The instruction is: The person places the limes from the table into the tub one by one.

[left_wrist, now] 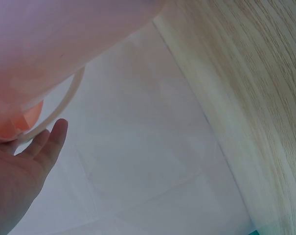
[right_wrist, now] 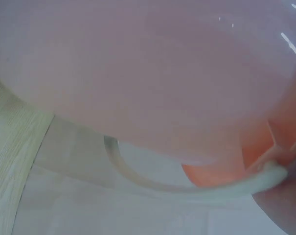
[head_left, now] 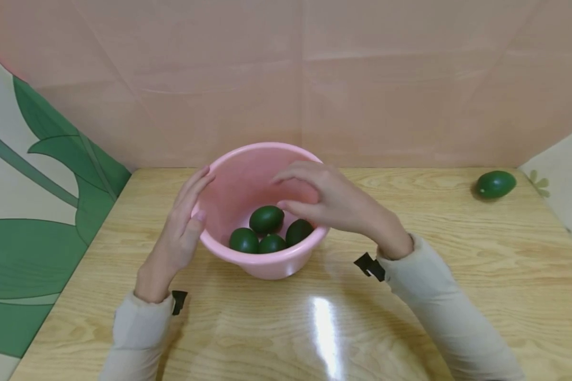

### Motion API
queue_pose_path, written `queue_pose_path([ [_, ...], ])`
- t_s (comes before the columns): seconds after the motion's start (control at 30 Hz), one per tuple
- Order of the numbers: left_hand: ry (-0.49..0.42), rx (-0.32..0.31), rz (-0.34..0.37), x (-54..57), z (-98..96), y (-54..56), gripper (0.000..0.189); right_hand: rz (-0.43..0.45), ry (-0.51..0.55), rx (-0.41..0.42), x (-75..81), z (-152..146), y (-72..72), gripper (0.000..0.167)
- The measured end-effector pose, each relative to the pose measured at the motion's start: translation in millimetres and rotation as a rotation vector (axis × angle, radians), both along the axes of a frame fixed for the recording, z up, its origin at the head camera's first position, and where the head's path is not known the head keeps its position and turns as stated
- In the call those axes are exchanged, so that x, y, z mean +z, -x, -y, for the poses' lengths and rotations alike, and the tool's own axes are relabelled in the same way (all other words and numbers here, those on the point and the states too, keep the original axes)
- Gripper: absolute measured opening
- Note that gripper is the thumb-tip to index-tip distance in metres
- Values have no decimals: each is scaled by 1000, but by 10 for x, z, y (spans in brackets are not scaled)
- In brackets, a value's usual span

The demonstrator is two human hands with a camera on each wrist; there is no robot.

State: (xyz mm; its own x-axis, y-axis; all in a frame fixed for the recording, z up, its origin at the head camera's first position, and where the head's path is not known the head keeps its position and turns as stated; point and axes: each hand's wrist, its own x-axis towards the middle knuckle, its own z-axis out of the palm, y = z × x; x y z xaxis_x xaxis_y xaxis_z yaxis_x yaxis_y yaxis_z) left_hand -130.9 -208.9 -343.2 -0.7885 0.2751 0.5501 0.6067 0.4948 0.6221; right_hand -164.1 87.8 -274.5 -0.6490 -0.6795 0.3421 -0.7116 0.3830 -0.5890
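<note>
A pink bucket (head_left: pixel 276 269) stands on the wooden table with several dark green oval fruits (head_left: pixel 267 219), like avocados, at its bottom. My left hand (head_left: pixel 183 222) touches the bucket's left rim, fingers nearly straight and thumb over the edge. The left wrist view shows that hand (left_wrist: pixel 20 171) beside the pale bucket handle (left_wrist: pixel 64 100). Over the right rim reaches my right hand (head_left: pixel 321 193), its fingers bent loosely above the fruits and apart from the thumb, with nothing seen between them. In the right wrist view, the bucket wall (right_wrist: pixel 138 73) hides most of that hand.
One more dark green fruit (head_left: pixel 495 184) lies at the table's far right corner. A pinkish sheet (head_left: pixel 305 95) rises behind the table (head_left: pixel 248 328), and a leaf-patterned panel (head_left: pixel 33 254) borders its left side. Black straps (head_left: pixel 371 266) stick out at both wrists.
</note>
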Motion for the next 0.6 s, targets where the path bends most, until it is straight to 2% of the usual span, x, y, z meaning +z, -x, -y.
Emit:
queue_pose_path([
  [0.13,-2,1,0,-1,7,1,58,3,28,-26,-1,-70,8,37],
  [0.6,0,-3,8,-28,16,5,58,-109,75,-85,-14,-286,39,39],
])
